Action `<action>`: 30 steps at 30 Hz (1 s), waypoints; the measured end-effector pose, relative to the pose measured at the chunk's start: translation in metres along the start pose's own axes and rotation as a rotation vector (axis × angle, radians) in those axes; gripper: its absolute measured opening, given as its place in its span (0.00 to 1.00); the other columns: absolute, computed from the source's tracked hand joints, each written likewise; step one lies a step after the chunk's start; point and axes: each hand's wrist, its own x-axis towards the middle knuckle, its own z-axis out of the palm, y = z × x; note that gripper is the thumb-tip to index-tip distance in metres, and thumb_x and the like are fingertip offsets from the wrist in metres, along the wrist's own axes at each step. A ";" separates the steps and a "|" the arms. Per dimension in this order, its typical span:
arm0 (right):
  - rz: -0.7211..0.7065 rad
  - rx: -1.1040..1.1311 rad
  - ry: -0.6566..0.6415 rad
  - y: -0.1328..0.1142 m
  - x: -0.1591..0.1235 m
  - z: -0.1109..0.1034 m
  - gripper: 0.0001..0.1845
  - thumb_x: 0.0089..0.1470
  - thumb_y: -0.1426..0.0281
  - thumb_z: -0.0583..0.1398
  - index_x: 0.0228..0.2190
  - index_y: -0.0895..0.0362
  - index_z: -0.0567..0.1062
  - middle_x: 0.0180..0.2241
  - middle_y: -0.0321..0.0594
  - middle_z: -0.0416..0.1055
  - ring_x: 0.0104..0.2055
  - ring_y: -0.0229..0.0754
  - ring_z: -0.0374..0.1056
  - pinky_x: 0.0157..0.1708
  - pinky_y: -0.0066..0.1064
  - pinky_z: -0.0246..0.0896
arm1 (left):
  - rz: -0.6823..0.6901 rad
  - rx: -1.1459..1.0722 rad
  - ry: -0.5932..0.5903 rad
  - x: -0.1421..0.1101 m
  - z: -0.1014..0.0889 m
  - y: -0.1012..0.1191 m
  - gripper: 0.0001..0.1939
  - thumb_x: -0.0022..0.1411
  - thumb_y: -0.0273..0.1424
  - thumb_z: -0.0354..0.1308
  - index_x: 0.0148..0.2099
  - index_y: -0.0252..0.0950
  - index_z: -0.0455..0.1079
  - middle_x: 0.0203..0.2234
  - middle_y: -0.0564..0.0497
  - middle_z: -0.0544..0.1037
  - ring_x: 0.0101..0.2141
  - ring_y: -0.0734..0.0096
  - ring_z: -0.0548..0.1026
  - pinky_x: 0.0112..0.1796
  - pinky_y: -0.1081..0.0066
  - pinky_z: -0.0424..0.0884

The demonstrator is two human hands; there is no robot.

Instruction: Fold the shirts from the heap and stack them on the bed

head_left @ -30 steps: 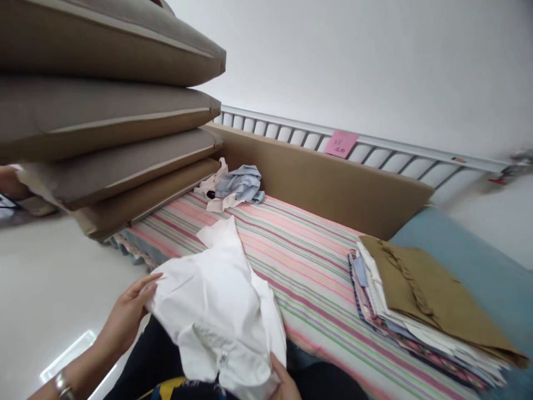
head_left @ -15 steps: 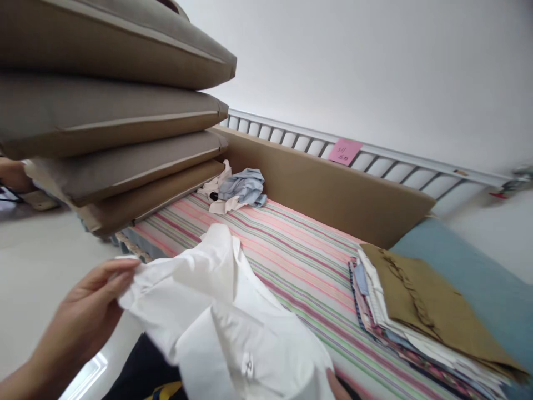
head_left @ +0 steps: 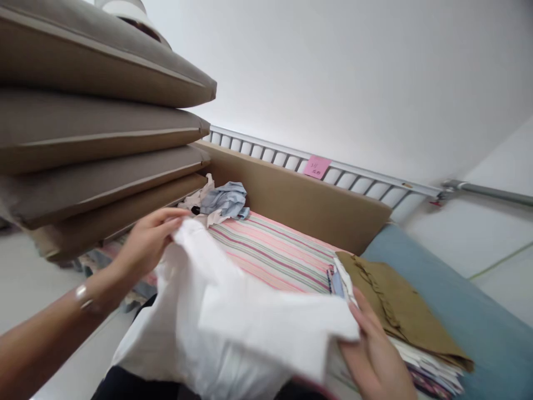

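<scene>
A white collared shirt point(head_left: 250, 311) hangs stretched between my two hands, blurred by motion. My left hand point(head_left: 152, 239) pinches it at the upper left, with a silver bracelet on the wrist. At the other end my right hand point(head_left: 372, 347) grips the fabric, its thumb along the edge. Under and behind the shirt lies a striped bedspread point(head_left: 275, 244). Close to my right hand is a stack of folded clothes with an olive-brown garment point(head_left: 395, 300) on top. Crumpled light blue and whitish clothes point(head_left: 227, 200) lie at the far end.
Several thick brown cushions point(head_left: 104, 128) are piled high on the left. A brown padded board point(head_left: 291, 197) stands along a metal railing point(head_left: 266, 153) bearing a pink note point(head_left: 317, 166). A blue-grey surface point(head_left: 433, 289) lies at the right, beneath a grey pipe point(head_left: 495, 191).
Both hands have come up with the shirt, spreading it across the view. My right hand now shows fully at the right. The view has shifted to the right.
</scene>
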 end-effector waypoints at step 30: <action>0.023 -0.321 0.147 0.213 0.086 -0.051 0.29 0.33 0.64 0.62 0.41 0.57 0.71 0.17 0.23 0.54 0.17 0.34 0.61 0.17 0.26 0.57 | -0.521 0.176 0.000 0.019 -0.010 -0.274 0.11 0.47 0.20 0.56 0.35 0.32 0.73 0.16 0.57 0.68 0.16 0.78 0.66 0.19 0.77 0.66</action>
